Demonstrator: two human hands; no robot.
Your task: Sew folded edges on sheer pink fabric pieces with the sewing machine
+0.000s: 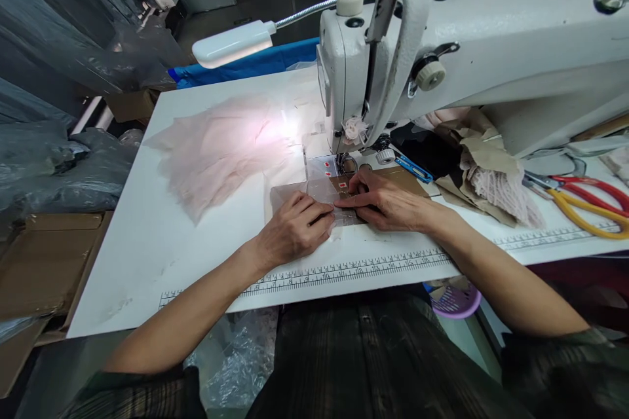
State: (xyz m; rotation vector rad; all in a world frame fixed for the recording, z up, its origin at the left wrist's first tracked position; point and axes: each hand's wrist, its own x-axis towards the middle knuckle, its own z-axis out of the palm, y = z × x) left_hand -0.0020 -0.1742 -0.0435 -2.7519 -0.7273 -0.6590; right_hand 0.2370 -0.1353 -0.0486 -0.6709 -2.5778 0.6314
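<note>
Sheer pale fabric (322,191) lies in front of the needle area of a white sewing machine (344,72). My left hand (303,226) has its fingers curled and pressed together on the edge of this fabric. From the right, my right hand (381,201) pinches the same edge, its index fingertip close to the left fingers. Under the fabric and the right hand is a brown flat piece (400,180), beside a metal plate with small red marks (327,165). Exactly how the fingertips grip the thin fabric is partly hidden.
A heap of pale pink tulle (221,144) spreads across the white table (132,262) under a lamp (233,44). To the right lie a blue cutter (413,169), lace (506,190) and scissors with red and yellow handles (584,203). A printed ruler (339,273) runs along the front edge.
</note>
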